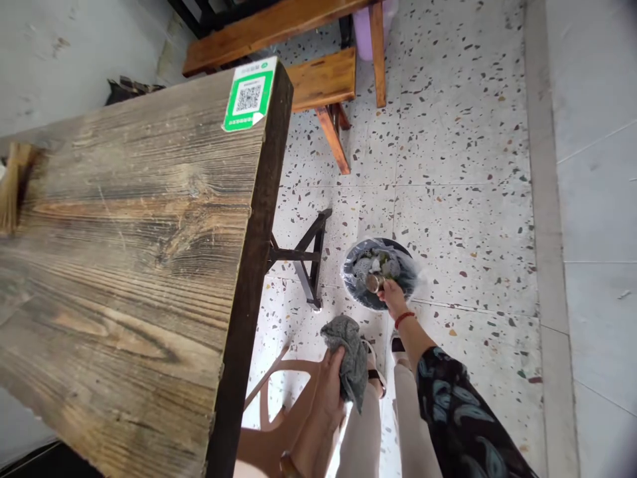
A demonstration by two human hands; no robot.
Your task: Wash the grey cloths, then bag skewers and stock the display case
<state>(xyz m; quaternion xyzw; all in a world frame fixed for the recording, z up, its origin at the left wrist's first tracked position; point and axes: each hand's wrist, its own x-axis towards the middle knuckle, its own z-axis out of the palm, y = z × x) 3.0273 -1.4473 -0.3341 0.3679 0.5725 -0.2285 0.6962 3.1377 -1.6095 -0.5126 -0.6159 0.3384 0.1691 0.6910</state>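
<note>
My left hand (326, 385) is closed around a crumpled grey cloth (352, 352), held just right of the table's dark edge. Stretched forward and down, my right hand (394, 299) grips a small round cup (373, 283) with something brownish showing in it; its exact kind is hard to make out. The cup is over the mouth of a dark trash bin (354, 295) lined with a clear plastic bag. Crumpled grey and greenish waste (378, 262) lies inside the bin.
A thick wooden table (139, 265) fills the left side, with a green QR-code sticker (249, 96) at its far corner. Its black metal leg (308, 259) stands near the bin. Beyond are wooden benches (323, 76) and a purple bin (365, 33). A brown chair (283, 425) stands by my left arm.
</note>
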